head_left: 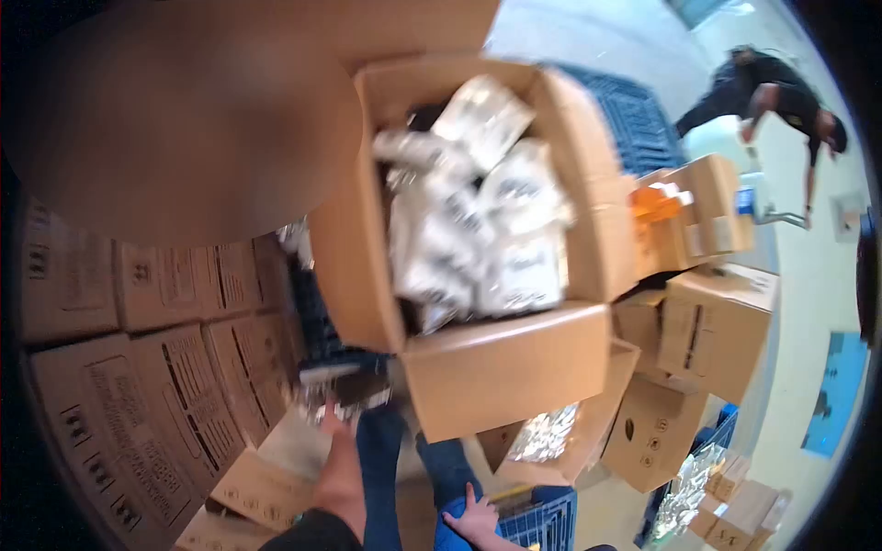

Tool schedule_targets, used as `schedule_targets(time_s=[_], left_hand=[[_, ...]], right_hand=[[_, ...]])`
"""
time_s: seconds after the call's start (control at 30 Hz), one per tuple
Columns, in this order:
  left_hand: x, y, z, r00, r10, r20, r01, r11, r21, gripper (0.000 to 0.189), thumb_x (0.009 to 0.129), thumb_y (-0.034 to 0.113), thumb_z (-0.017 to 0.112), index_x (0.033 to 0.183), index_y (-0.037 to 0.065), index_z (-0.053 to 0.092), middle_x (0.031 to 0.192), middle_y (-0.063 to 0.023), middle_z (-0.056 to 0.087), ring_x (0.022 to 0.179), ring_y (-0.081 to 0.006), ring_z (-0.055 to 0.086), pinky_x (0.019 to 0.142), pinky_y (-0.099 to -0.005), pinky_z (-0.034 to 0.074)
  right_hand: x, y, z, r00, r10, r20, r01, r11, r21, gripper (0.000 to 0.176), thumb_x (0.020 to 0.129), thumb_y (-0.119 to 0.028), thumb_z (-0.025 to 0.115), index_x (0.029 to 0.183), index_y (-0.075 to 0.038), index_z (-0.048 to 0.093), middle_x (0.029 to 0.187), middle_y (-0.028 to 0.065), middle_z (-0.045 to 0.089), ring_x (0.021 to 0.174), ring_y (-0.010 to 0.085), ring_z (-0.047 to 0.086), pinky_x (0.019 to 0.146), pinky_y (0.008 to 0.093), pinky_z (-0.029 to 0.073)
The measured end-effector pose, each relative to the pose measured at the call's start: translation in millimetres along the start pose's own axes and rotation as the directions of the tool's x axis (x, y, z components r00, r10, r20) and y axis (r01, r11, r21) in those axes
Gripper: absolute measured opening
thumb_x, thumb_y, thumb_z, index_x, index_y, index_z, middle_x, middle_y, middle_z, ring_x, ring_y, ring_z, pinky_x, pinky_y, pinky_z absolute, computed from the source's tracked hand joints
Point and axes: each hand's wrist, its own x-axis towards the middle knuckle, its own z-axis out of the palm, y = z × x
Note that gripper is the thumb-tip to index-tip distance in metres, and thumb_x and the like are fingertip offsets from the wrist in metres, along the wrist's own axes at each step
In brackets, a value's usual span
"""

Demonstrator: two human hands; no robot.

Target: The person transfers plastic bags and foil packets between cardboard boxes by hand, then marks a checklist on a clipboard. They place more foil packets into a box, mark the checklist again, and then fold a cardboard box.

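Note:
My left hand [336, 421] reaches forward beside my leg, its fingers closed at the near edge of a shiny silver packet [363, 390]; motion blur hides the exact grip. Lower down, my right hand [475, 521] lies over my blue-clad knee, thumb raised and fingers apart, holding nothing. In front of me stands an open cardboard box [505, 367] with its flaps folded out. Several silver-white foil pouches [441, 230] with dark print fill it, lying at different angles.
Printed cartons [175, 395] are stacked on the left. Another open box [602, 404] contains foil packets. Blue plastic crates [625, 115] and more cartons [717, 321] stand right. A person in dark clothes [776, 96] bends at the far right. A blurred brown shape [184, 119] covers the upper left.

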Motion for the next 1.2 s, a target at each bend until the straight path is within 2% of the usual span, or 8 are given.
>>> schedule_targets(time_s=[0.13,0.2,0.53,0.63,0.77,0.8,1.03,1.2], left_hand=[[-65.7,12.4,-90.3,0.737,0.67,0.088,-0.325,0.237,0.916,0.05,0.068,0.036,0.071,0.089,-0.008,0.061,0.073,-0.0123,0.062,0.085,-0.0227,0.057,0.078,-0.039,0.043],[-154.7,61.6,-79.4,0.86,0.319,0.398,-0.458,0.139,0.878,0.058,0.072,0.028,0.069,0.114,-0.005,0.048,0.096,-0.0137,0.06,0.091,-0.0239,0.057,0.087,-0.0345,0.042],[-438.8,144.0,4.0,0.513,0.257,0.819,-0.818,0.436,0.375,0.078,0.07,0.016,0.073,0.131,-0.002,0.027,0.127,-0.0192,0.039,0.11,-0.0271,0.044,0.09,-0.0365,0.039],[-455.0,127.0,30.7,0.163,0.133,0.978,-0.745,0.667,0.034,0.044,0.069,0.006,0.07,0.109,0.0,0.051,0.099,-0.0084,0.057,0.092,-0.0155,0.056,0.08,-0.0284,0.046],[-528.5,114.3,71.3,0.048,-0.248,0.968,-0.803,0.566,0.185,0.058,0.069,0.017,0.073,0.117,-0.001,0.045,0.104,-0.0068,0.055,0.093,-0.0134,0.054,0.081,-0.0272,0.045],[-555.3,111.3,77.7,0.068,-0.321,0.945,-0.823,0.517,0.235,0.058,0.071,0.021,0.071,0.117,-0.001,0.045,0.105,-0.0065,0.055,0.096,-0.0137,0.053,0.083,-0.0268,0.043],[-622.1,72.2,168.1,-0.112,-0.311,0.944,-0.848,0.525,0.073,0.056,0.085,0.042,0.052,0.118,-0.003,0.045,0.116,-0.0128,0.053,0.109,-0.0193,0.047,0.093,-0.0299,0.035],[-714.4,86.8,160.1,-0.149,-0.256,0.955,-0.868,0.496,-0.002,0.044,0.085,0.045,0.052,0.106,0.007,0.054,0.075,0.0076,0.047,0.058,-0.0015,0.031,0.05,-0.0181,0.023]], right_hand=[[8.9,36.0,16.9,0.994,-0.107,-0.003,0.107,0.989,0.102,0.083,0.071,-0.06,0.052,0.137,-0.019,0.024,0.123,0.0221,0.041,0.107,0.0376,0.049,0.087,0.0445,0.042],[15.8,45.9,13.1,0.983,-0.171,-0.062,0.179,0.972,0.153,0.078,0.074,-0.057,0.052,0.136,-0.017,0.028,0.124,0.0199,0.042,0.107,0.0359,0.05,0.087,0.0444,0.043],[-46.4,89.2,-100.6,0.834,-0.52,-0.186,0.443,0.429,0.787,0.087,0.072,-0.052,0.064,0.135,-0.004,0.028,0.092,0.0186,0.058,0.088,0.0278,0.056,0.08,0.036,0.045],[-94.2,111.8,-150.8,0.503,-0.429,-0.75,0.862,0.314,0.398,0.115,0.062,-0.05,0.073,0.14,-0.006,0.0,0.137,0.0261,0.023,0.122,0.0348,0.032,0.1,0.0389,0.03],[-146.1,156.9,-202.8,0.331,-0.516,-0.79,0.907,0.405,0.115,0.103,0.067,-0.043,0.073,0.139,-0.006,0.008,0.135,0.0218,0.031,0.127,0.03,0.03,0.102,0.0394,0.028],[-181.9,171.2,-215.4,0.49,-0.688,-0.535,0.721,-0.025,0.693,0.099,0.067,-0.04,0.074,0.136,-0.001,0.014,0.123,0.0178,0.048,0.118,0.0239,0.044,0.096,0.0357,0.036],[-231.5,213.0,-238.0,0.461,-0.243,-0.853,0.82,-0.251,0.515,0.072,0.07,-0.039,0.073,0.122,0.0,0.043,0.108,0.0087,0.056,0.098,0.0176,0.053,0.086,0.0297,0.042],[-248.9,227.2,-267.2,0.268,-0.199,-0.943,0.84,-0.43,0.329,0.074,0.071,-0.031,0.073,0.126,0.001,0.037,0.116,0.0082,0.05,0.103,0.0137,0.049,0.087,0.0275,0.041]])
